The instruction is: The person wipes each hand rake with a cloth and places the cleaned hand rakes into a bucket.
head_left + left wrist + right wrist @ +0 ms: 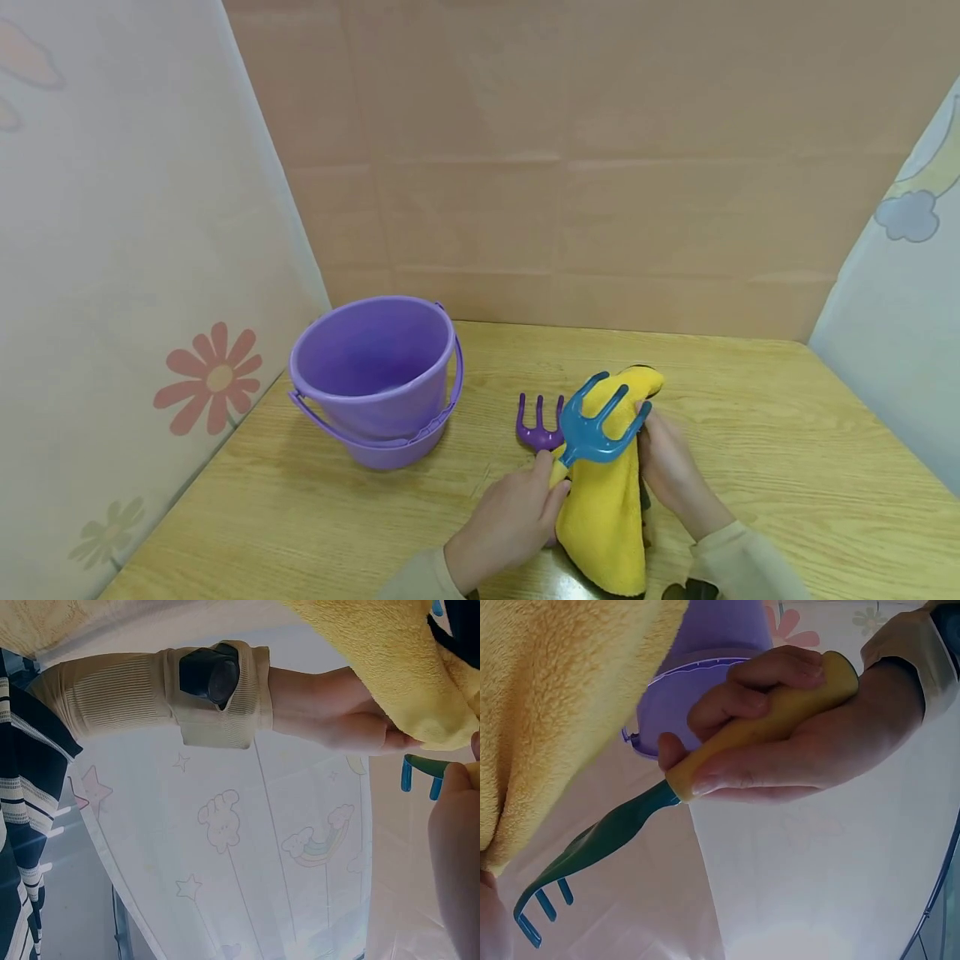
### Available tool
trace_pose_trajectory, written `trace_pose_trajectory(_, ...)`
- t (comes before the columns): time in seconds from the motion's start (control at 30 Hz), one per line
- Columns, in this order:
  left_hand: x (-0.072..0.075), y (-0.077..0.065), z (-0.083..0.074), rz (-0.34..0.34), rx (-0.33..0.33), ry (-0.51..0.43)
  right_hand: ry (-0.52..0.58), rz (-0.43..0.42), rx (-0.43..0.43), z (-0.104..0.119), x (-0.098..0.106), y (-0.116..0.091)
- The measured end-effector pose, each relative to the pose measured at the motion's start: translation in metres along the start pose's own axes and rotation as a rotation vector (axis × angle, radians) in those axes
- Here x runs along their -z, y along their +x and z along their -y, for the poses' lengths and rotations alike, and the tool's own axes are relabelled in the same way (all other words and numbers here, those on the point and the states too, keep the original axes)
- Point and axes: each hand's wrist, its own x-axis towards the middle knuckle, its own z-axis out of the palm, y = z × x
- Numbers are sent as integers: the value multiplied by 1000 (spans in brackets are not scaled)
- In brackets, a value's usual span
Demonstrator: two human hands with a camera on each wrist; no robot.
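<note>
The blue fork [592, 433] is held up above the table [795, 433], its prongs in front of the yellow cloth [603, 525]. The left hand [506, 521] has its fingers wrapped round the yellow handle, with the thumb along it; this grip leaves the whole blue head bare and seems chosen to keep it steady. Whether the prongs touch the cloth is hard to tell.

The right hand [675, 467] holds the cloth by its edge, close to the outer prong, the grip closed on the fabric. Held at one side, the cloth hangs in a long fold, which probably keeps its broad face turned toward the fork.

Just beyond the left hand, the purple fork [538, 437] lies on the table, partly hidden by the hand and cloth; neither hand holds it, perhaps because both are occupied.

Further left stands the purple bucket [405, 417], upright with its mouth open and its handle dropped against the outer wall, so the opening is unblocked. Its place well apart from the hands seems to leave them working room.
</note>
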Motion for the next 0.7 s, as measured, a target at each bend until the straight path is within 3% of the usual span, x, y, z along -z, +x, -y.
trace_pose_trajectory(0.27,-2,2,-1,-18,-14,-21,-105,138,-71,-5,-10,-1)
trace_pose_trajectory(0.43,-2,2,-2,-14,-4,-20,-82,212,-71,-8,-11,-4)
trace_pose_trajectory(0.7,-1,1,-2,6,-7,-11,-41,256,-56,-11,-6,-5)
